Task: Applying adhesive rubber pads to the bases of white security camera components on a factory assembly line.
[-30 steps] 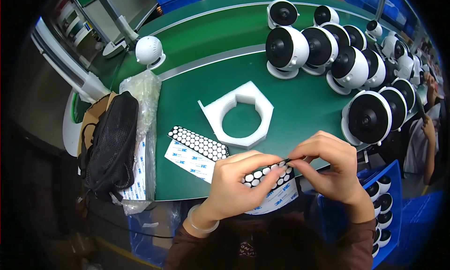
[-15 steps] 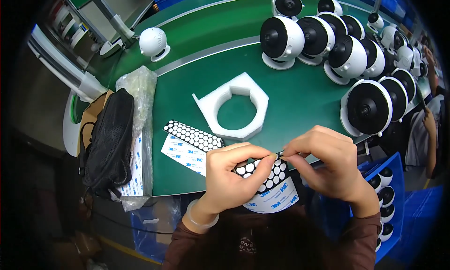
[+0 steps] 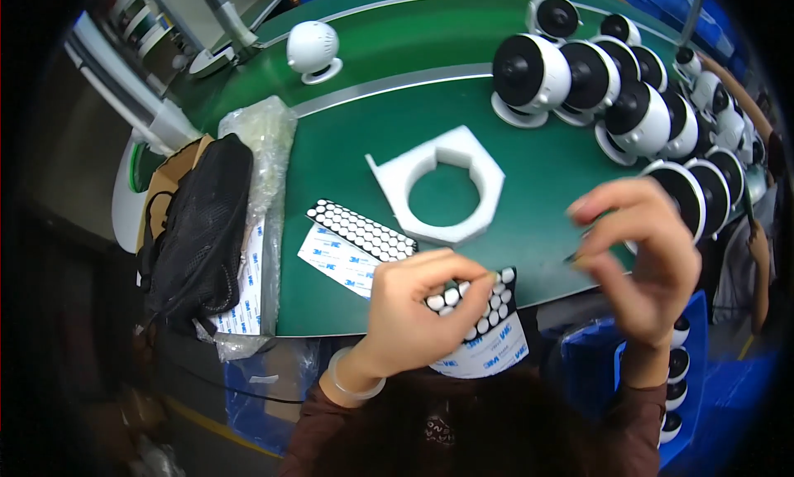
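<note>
My left hand (image 3: 422,311) pinches a sheet of round white adhesive pads (image 3: 501,299) on black, between thumb and fingers near the table's front edge. The sheet's printed backing paper (image 3: 496,349) hangs below the pads. My right hand (image 3: 649,249) is raised to the right, apart from the sheet. At its thumb tip is a small dark piece (image 3: 571,259), apparently gripped against a finger; blur hides its kind. A second strip of white round pads (image 3: 364,231) lies on the table beyond my left hand, over backing paper (image 3: 331,262).
A white foam ring (image 3: 397,183) lies mid-table. Several white ball-shaped cameras (image 3: 550,76) crowd the right side. One white camera (image 3: 313,47) stands far left. A black mesh bag (image 3: 203,229) and plastic wrap (image 3: 258,142) sit left. A blue bin (image 3: 701,345) holds more cameras, lower right.
My right hand has moved off the sheet, up and to the right, with the small dark piece at its fingertips. My left hand still holds the sheet. The view has shifted slightly.
</note>
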